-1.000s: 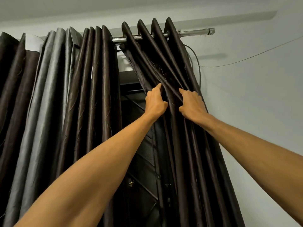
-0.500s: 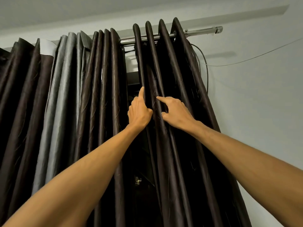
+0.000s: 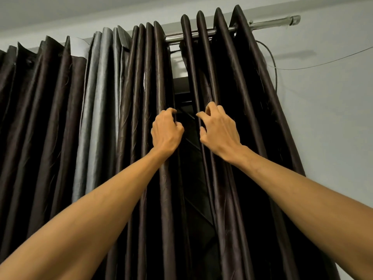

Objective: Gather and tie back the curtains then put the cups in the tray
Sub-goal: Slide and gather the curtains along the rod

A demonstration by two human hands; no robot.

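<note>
Pale wall [image 3: 333, 118] | satiny pleated curtains [image 3: 141, 98] | left hand [image 3: 166, 133], right hand [image 3: 219, 131] grip edges

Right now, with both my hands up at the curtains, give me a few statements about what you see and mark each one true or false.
1. The two curtains are drawn fully shut. False: a dark gap shows between the left curtain and the right curtain.
2. The left hand grips the edge of the left curtain. True.
3. The curtains hang from a metal rod. True.
4. The right hand holds a cup. False: its curled fingers hook the edge of the right curtain, and no cup is in view.
5. The curtains are tied back. False: both hang loose, with no tie in sight.
</note>
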